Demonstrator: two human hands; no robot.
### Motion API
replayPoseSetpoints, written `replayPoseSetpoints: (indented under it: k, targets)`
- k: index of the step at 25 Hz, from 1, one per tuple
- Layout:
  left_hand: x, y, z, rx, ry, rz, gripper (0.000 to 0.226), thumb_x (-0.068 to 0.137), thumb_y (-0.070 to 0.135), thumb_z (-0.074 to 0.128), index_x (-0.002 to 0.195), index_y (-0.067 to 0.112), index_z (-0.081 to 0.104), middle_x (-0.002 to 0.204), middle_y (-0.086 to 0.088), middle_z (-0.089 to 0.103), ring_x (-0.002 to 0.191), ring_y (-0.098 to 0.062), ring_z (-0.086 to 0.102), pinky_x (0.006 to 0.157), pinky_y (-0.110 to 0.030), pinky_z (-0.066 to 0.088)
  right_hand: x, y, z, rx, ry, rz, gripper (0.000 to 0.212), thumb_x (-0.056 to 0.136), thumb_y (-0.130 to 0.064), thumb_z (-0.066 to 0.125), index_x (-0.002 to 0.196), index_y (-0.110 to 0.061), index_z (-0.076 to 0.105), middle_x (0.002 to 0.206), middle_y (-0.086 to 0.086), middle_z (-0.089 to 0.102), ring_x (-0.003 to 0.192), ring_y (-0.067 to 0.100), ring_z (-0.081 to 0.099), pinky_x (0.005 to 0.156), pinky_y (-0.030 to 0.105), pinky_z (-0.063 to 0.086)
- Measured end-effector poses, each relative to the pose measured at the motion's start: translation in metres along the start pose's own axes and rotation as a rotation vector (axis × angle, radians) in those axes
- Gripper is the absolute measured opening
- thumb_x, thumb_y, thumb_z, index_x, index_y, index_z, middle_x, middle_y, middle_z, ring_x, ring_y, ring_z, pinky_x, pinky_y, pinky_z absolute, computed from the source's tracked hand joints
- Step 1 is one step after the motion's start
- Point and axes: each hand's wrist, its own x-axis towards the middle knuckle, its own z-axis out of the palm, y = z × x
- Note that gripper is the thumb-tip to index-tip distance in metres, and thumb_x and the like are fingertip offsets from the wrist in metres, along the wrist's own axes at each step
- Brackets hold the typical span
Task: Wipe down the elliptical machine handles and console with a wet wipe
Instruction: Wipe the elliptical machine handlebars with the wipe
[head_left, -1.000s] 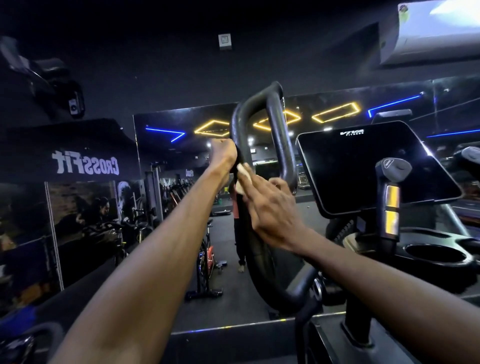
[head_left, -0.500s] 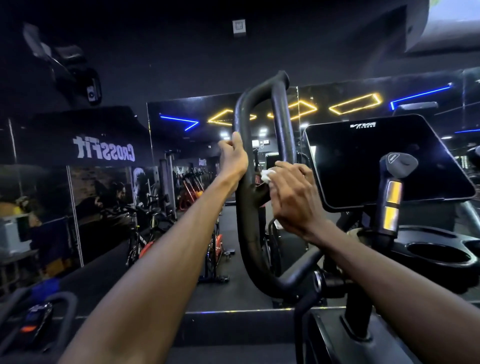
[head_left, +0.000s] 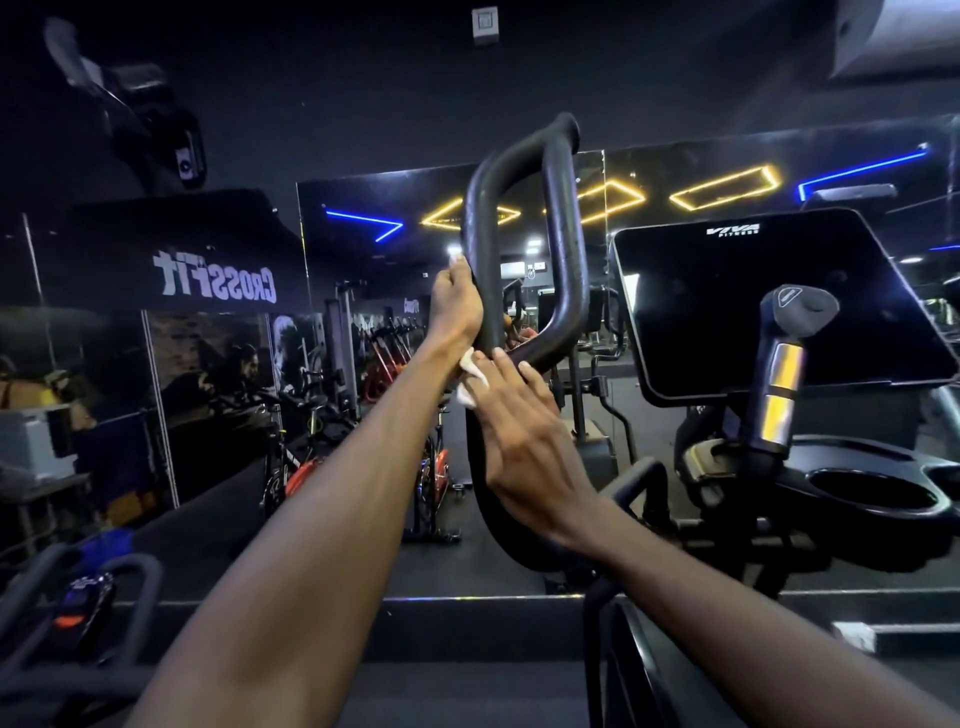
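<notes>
A black looped handle of the elliptical rises in the middle of the view. My left hand grips its left bar, thumb up along the bar. Just below it, my right hand presses a white wet wipe against the same bar, fingers fairly straight and reaching over the lower bend of the loop. Most of the wipe is hidden under my palm. To the right sits the dark console screen, switched off, with a short grey grip bearing yellow sensor plates in front of it.
A black cup holder tray lies at the right below the console. A mirror wall ahead reflects spin bikes and neon lights. Another machine's handlebar shows at the lower left.
My right hand slid with the wipe from the inner right side of the left bar down to just under my left hand. My left hand stays gripping the bar.
</notes>
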Motion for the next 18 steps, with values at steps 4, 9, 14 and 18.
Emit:
replayPoseSetpoints:
  k: [4,9,14,18]
  targets:
    - [0.003,0.003,-0.017,-0.073,-0.115,-0.126,0.050,0.105,0.043,0.034,0.118,0.000,0.057,0.093,-0.013,0.069,0.070,-0.017,0.067,0.056,-0.027,0.056,0.052,0.005,-0.003,-0.044,-0.025,0.108,0.055,0.093,-0.017,0.029,0.144,-0.003,0.046,0.153,0.013,0.044,0.149,0.028,0.029,0.121,0.049,0.021]
    - [0.002,0.004,-0.042,-0.035,-0.236,-0.155,0.043,0.100,0.041,0.049,0.117,0.004,0.063,0.100,-0.012,0.071,0.089,-0.024,0.069,0.073,-0.037,0.059,0.011,-0.022,0.007,-0.089,-0.095,0.098,0.054,0.094,-0.011,0.037,0.147,-0.006,0.042,0.159,0.007,0.034,0.154,0.030,0.009,0.124,0.050,0.013]
    - [-0.004,0.002,-0.038,-0.062,-0.223,-0.146,0.033,0.104,0.033,0.046,0.093,0.006,0.064,0.062,-0.001,0.067,0.051,-0.012,0.061,0.046,-0.023,0.050,0.054,-0.011,0.005,-0.125,-0.050,0.249,0.054,0.097,-0.016,0.039,0.150,-0.007,0.038,0.162,0.010,0.029,0.152,0.032,0.017,0.123,0.049,0.013]
    - [-0.002,-0.004,-0.040,-0.049,-0.222,-0.147,0.039,0.102,0.036,0.048,0.113,0.001,0.061,0.083,-0.010,0.068,0.079,-0.023,0.065,0.082,-0.038,0.056,0.002,-0.032,0.014,-0.138,-0.037,0.263,0.059,0.100,-0.013,0.035,0.157,-0.008,0.021,0.166,0.008,0.014,0.154,0.030,0.005,0.123,0.051,0.015]
